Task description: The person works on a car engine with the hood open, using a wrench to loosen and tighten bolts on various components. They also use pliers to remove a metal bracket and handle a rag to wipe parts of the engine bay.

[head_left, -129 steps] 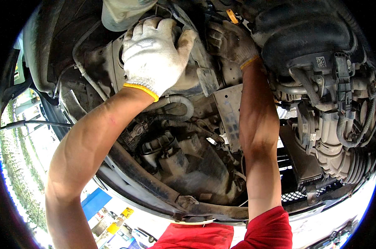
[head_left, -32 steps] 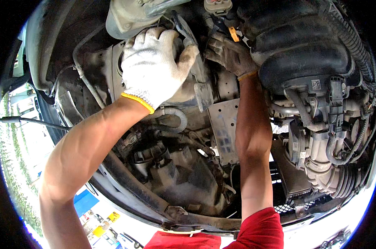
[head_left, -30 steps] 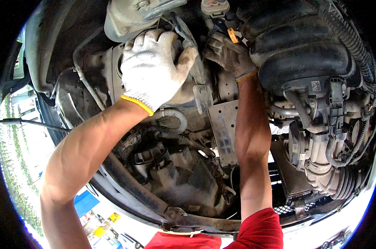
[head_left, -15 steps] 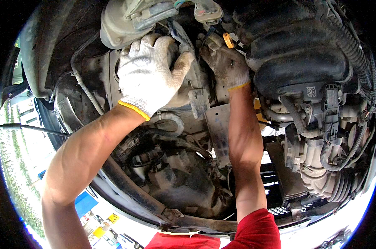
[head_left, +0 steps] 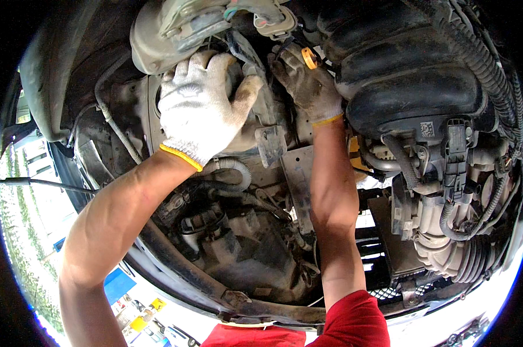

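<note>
Both of my hands wear knit work gloves with yellow cuffs and reach deep into a car's engine bay. My left hand point(head_left: 201, 107), in the whiter glove, lies with fingers spread on a rounded part below a pale plastic reservoir point(head_left: 166, 37). Its thumb rests near a grey metal bracket point(head_left: 271, 144). To the right, my right hand point(head_left: 308, 87) wears a dirt-stained glove. Its fingers are bent around a small dark piece just under a connector-like cap point(head_left: 276, 23); what they grip is mostly hidden. An orange ring handle point(head_left: 309, 58) stands against the back of its fingers.
A black ribbed engine cover point(head_left: 412, 87) fills the right side, with corrugated hoses point(head_left: 492, 63) beyond it. Below lie a dusty black housing point(head_left: 256, 248) and a curved grey hose point(head_left: 238, 170). The front body edge point(head_left: 232, 298) runs beneath my forearms.
The whole view has shifted slightly, moving the engine parts a little to the left. Both hands stay at nearly the same places, with the right fingers a bit higher beside the orange ring.
</note>
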Available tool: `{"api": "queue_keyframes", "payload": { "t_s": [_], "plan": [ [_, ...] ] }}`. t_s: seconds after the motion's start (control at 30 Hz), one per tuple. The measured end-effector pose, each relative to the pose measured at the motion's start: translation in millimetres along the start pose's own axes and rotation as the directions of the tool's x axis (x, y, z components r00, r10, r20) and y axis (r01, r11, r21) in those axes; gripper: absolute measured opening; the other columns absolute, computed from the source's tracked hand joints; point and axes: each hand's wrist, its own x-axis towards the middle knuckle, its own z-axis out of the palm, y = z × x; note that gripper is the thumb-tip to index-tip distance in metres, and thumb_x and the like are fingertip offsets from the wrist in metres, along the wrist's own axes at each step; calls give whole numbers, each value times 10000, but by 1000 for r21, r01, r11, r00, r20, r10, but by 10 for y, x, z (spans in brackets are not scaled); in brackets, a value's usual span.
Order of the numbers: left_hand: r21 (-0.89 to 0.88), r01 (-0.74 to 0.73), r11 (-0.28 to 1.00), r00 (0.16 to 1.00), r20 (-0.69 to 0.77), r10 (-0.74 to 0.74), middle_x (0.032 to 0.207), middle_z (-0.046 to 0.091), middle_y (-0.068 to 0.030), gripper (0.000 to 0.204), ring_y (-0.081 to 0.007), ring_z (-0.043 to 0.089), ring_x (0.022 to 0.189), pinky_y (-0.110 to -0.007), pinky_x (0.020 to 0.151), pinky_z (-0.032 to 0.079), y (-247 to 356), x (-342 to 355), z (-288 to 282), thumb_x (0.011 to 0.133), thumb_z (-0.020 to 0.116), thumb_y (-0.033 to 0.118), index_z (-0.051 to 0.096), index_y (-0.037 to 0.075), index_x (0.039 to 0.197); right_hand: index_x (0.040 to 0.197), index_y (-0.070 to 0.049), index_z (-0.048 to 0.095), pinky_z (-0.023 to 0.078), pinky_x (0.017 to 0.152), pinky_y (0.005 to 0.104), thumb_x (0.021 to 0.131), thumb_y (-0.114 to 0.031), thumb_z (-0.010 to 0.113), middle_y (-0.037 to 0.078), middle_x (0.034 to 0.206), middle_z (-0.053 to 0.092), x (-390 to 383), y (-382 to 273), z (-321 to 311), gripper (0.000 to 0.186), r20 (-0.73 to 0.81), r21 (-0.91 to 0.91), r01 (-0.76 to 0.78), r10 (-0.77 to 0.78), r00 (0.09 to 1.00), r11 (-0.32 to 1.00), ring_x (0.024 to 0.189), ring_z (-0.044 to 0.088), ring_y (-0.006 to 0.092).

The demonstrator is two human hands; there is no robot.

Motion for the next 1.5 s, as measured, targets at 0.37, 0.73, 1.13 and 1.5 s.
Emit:
{"api": "queue_keyframes", "payload": {
  "t_s": [0.37, 0.73, 1.13, 1.5],
  "plan": [
    [5, 25, 1000, 999, 37, -25, 1066, 679, -143, 401, -357, 651, 982, -487, 862, 509, -15, -35, -35, 885, 744, 413, 686, 79, 1098, 1604, -18, 278, 356, 1194, 557, 1022, -346, 503, 211, 1582, 403, -27, 1, 49, 706, -24, -285, -111, 108, 994, 952, 1402, 449, 372],
    [70, -10, 997, 998, 61, 5, 1152, 681, -173, 450, -382, 654, 1029, -485, 894, 523, 54, 15, -64, 934, 712, 410, 660, 53, 1202, 1504, -14, 438, 437, 1111, 584, 1020, -350, 521, 215, 1391, 576, 199, -28, -478, 595, 69, -36, -167, 169, 983, 985, 1294, 546, 382],
    [41, 24, 999, 998, 53, -26, 1089, 676, -141, 452, -357, 631, 1049, -505, 947, 467, -7, -47, -19, 901, 700, 480, 676, 88, 1124, 1375, -13, 527, 422, 575, 205, 1038, -187, 624, 29, 989, 556, -87, -266, -27, 392, 52, -180, -322, 336, 941, 930, 768, 484, 83],
    [24, 77, 997, 993, 86, -79, 1094, 681, -151, 445, -362, 640, 1042, -499, 938, 479, -6, -70, -46, 913, 678, 494, 680, 90, 1100, 1122, -100, 661, 384, 494, 280, 1083, -393, 560, -37, 747, 562, -177, -362, -72, 312, -376, -838, -413, 172, 911, 356, 614, 468, 79]
  ]
}}
